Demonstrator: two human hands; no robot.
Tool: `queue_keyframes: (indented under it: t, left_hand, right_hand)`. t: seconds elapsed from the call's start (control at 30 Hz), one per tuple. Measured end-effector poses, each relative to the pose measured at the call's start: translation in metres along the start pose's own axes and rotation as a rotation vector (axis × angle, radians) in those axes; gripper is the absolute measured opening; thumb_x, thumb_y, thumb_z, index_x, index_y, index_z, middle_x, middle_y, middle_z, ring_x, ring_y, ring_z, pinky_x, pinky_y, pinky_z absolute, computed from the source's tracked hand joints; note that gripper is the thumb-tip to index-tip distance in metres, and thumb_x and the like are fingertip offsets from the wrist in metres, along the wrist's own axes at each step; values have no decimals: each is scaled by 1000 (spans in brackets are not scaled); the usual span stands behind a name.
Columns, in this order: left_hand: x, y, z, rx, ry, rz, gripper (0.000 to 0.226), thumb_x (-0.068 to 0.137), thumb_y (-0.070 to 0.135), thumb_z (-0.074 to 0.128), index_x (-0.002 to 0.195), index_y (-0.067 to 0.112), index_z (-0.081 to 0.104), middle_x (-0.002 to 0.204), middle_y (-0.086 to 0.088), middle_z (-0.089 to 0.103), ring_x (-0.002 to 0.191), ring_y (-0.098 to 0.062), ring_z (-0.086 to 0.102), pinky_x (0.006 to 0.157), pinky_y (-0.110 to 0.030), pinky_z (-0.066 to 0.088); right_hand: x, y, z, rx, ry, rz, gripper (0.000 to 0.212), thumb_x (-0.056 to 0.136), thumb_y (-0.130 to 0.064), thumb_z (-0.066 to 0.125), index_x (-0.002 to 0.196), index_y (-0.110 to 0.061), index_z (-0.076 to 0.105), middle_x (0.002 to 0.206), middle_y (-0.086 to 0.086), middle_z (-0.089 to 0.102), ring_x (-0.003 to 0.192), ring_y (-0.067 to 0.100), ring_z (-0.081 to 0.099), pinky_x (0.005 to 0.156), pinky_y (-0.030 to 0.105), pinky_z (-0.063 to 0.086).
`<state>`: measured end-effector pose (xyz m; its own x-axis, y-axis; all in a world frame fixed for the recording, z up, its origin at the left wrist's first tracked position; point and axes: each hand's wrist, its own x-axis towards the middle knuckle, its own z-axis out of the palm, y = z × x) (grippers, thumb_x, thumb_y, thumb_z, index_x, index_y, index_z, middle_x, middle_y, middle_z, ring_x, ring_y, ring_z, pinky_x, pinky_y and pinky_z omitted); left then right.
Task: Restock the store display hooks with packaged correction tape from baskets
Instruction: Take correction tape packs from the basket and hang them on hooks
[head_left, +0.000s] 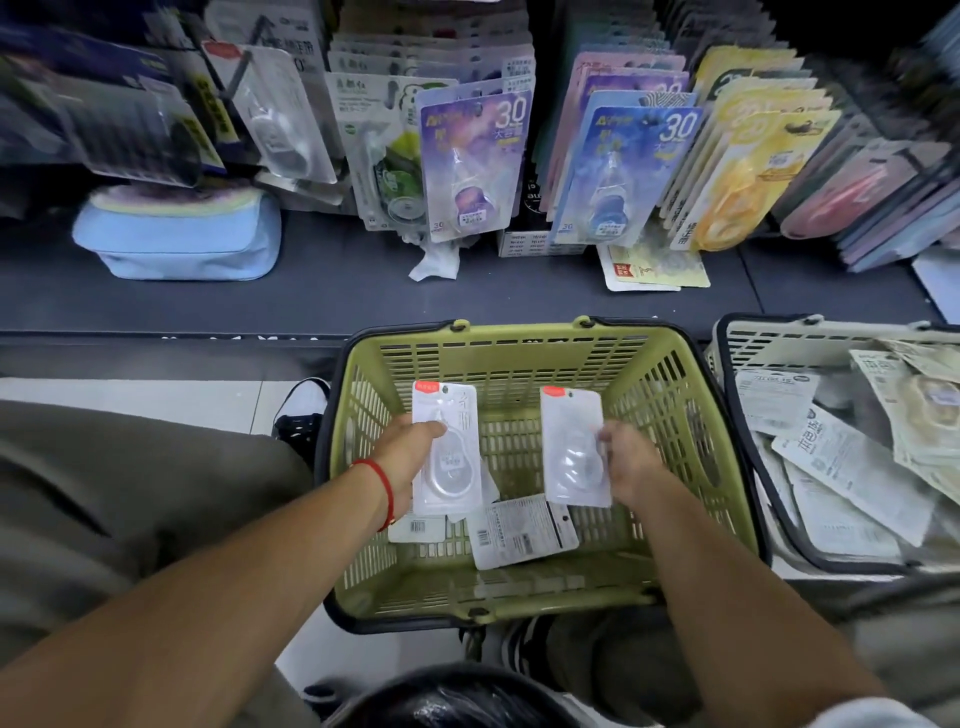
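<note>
My left hand (402, 452) grips a white pack of correction tape (448, 449), with my thumb on its front; my right hand (631, 460) pinches a second white pack (574, 447) by its right edge; both packs stand upright, each with a red tag at the top, and I hold them over the green basket (498, 348) in the middle of what I see; a red string (383, 486) goes around my left wrist.

On the basket floor, just under my hands, lie more packs; one lies face down (522, 530) with its barcode showing, and another small one (417, 529) peeks out below my left wrist.

At three o'clock from the green basket sits a white basket (769, 338), touching its side; it is full of flat packs with paper backs (852, 462).

At twelve o'clock is the dark shelf (337, 280); above it hang rows of packs; a purple pack (475, 166) and a blue pack (626, 176) both show a big 30; at one o'clock hang yellow packs (748, 176); at eleven o'clock a clear pack (280, 114) like mine hangs tilted; at ten o'clock a light blue pouch (176, 239) rests on the shelf; a crumpled white paper (436, 260) lies below the purple pack.
</note>
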<state>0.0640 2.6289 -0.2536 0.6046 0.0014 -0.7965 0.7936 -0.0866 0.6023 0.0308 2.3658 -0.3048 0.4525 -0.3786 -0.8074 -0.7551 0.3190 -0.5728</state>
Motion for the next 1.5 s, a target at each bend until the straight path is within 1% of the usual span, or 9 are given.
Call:
queue_keyframes:
  t: [0.1, 0.2, 0.37, 0.5, 0.77, 1.1, 1.3, 1.37, 1.5]
  left_hand:
    - [-10, 3, 2, -5, -31, 4, 63, 94, 41, 75, 148, 20, 49, 140, 5, 55, 141, -30, 48, 120, -54, 35]
    - [-11, 1, 4, -19, -79, 92, 56, 86, 23, 86, 135, 15, 61, 133, -9, 71, 121, -33, 67, 107, -57, 50]
    - [-7, -4, -9, 42, 30, 142, 61, 82, 2, 86, 132, 17, 56, 126, -6, 71, 115, -31, 68, 100, -55, 56]
    - [-4, -3, -20, 84, 34, 142, 68, 79, 3, 89, 137, 18, 55, 132, -5, 69, 121, -32, 66, 106, -58, 52]
    - [-8, 8, -21, 180, 79, 230, 60, 79, 2, 88, 128, 19, 58, 117, -2, 72, 113, -28, 69, 101, -51, 55]
    - [-29, 26, -18, 334, 55, 413, 63, 79, -1, 86, 131, 13, 54, 121, -6, 67, 112, -28, 63, 94, -38, 52]
    - [-46, 47, -16, 204, 7, 449, 56, 80, -5, 85, 128, 11, 59, 121, -8, 70, 105, -27, 67, 84, -37, 56]
    - [-55, 54, -12, 101, -21, 465, 48, 81, -7, 83, 117, 16, 62, 115, -5, 73, 99, -23, 70, 72, -34, 56]
    - [-84, 87, 6, -32, -131, 517, 48, 83, -6, 81, 122, 17, 63, 115, -7, 77, 105, -30, 74, 92, -55, 60]
  right_hand:
    - [-29, -13, 33, 78, -331, -30, 32, 105, -4, 48, 133, 8, 58, 112, 19, 69, 102, 32, 67, 96, 50, 58]
    - [-44, -17, 63, -86, -495, -126, 22, 105, -5, 56, 121, 1, 69, 106, 15, 78, 101, 30, 73, 93, 44, 62]
    - [-19, 3, 57, -647, -207, -265, 21, 104, -22, 65, 112, -4, 72, 101, 12, 76, 82, 21, 72, 83, 43, 64]
    - [11, 41, 24, -1297, -75, -123, 49, 105, -22, 60, 148, -3, 48, 146, 18, 57, 124, 31, 62, 91, 34, 53]
    - [14, 33, 27, -768, -333, -81, 60, 94, 5, 67, 143, -27, 52, 127, 11, 61, 101, 24, 69, 77, 38, 66]
    - [-62, -54, 46, -1053, -631, -411, 18, 89, -11, 82, 105, -2, 79, 106, 13, 80, 87, 15, 77, 82, 25, 63]
    - [-118, -100, 13, -1269, -510, -673, 31, 87, -15, 85, 116, -9, 78, 107, 3, 80, 97, 15, 75, 87, 20, 56]
    - [-135, -120, 0, -1276, -345, -913, 16, 90, -16, 82, 105, -11, 82, 99, 4, 81, 84, 10, 71, 72, 11, 49]
    - [-171, -172, -20, -901, -283, -1110, 28, 98, -17, 73, 71, -13, 67, 57, -6, 65, 53, 6, 55, 54, 24, 45]
